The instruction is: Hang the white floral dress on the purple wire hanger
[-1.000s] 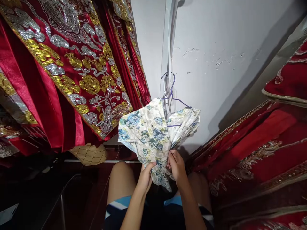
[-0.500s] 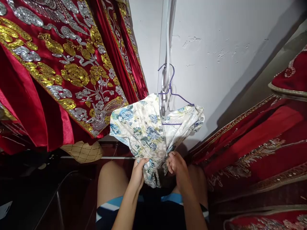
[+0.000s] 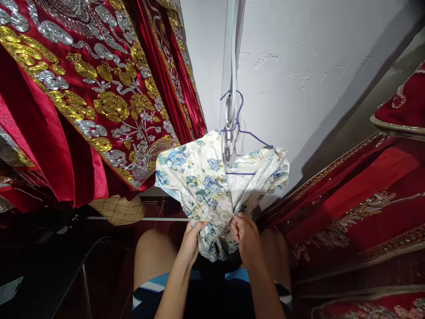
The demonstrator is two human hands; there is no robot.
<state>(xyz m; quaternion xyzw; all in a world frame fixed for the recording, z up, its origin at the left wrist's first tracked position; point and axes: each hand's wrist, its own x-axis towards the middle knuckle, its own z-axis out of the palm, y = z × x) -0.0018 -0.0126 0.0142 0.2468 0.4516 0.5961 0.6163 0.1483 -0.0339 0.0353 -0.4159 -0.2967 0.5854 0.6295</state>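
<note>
A white floral garment [image 3: 206,177] with blue and yellow-green flowers hangs on a purple hanger [image 3: 254,136], its front overlapped in a V. My left hand [image 3: 192,237] is closed on its gathered lower left side, thumb on top. My right hand [image 3: 244,230] pinches the front edge of the cloth near the bottom of the V, fingers curled. The hanger's hook goes through a white loop [image 3: 228,110] against the wall. The garment's lower end bunches between my hands, above my lap.
Red garments with gold and silver sequins [image 3: 113,102] hang at the left. More red embroidered cloth [image 3: 358,204] hangs at the right. Behind is a white wall [image 3: 318,53] with chipped paint. At lower left, a flat pale object [image 3: 11,290] lies on a dark surface.
My right hand has drawn the front edge of the garment slightly, and the cloth looks more spread at the right. The view has shifted a little.
</note>
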